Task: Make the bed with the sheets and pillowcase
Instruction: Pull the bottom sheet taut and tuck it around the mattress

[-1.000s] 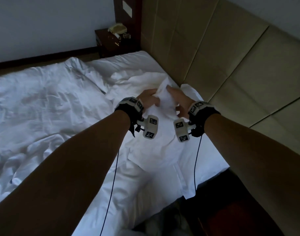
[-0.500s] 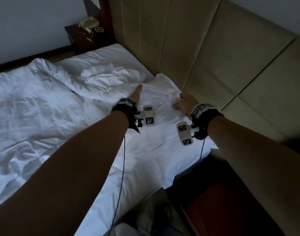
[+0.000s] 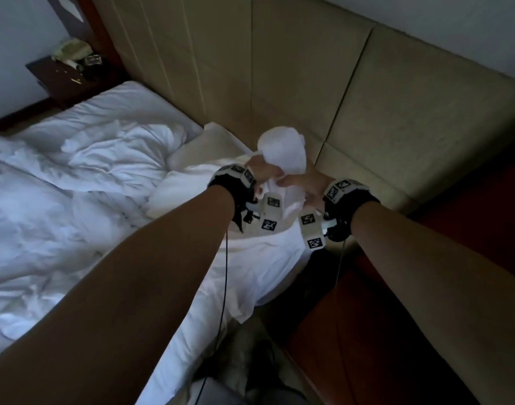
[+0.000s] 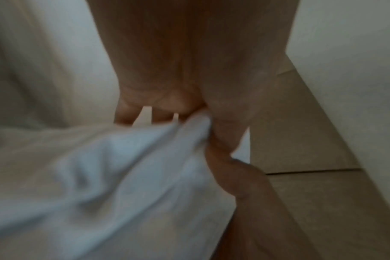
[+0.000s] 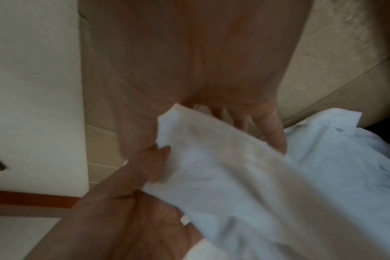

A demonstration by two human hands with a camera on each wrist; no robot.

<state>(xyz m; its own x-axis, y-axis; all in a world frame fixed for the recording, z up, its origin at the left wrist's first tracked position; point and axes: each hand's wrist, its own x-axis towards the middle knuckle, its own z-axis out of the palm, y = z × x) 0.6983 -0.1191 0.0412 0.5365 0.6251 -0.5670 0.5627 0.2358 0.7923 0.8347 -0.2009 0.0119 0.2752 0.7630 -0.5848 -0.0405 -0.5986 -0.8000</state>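
With both hands raised close together over the head corner of the bed (image 3: 75, 200), I have the left hand (image 3: 262, 171) and the right hand (image 3: 306, 182) each pinching a bunched edge of the white pillowcase (image 3: 282, 153), which balloons up between them just in front of the padded headboard (image 3: 396, 127). The left wrist view shows the thumb and fingers (image 4: 223, 149) clamped on a fold of the cloth; the right wrist view shows the same kind of pinch at a corner of the fabric (image 5: 172, 123). A pillow (image 3: 192, 159) lies just beside the hands, near the headboard, on the rumpled white sheets (image 3: 89, 159). My judgement is that I am finding the open end of the case. To do this well, I should work the hem along until each hand holds one side of the mouth, then draw them apart so the opening gapes before reaching for the pillow. A nightstand (image 3: 63, 80) stands well apart at the far side.
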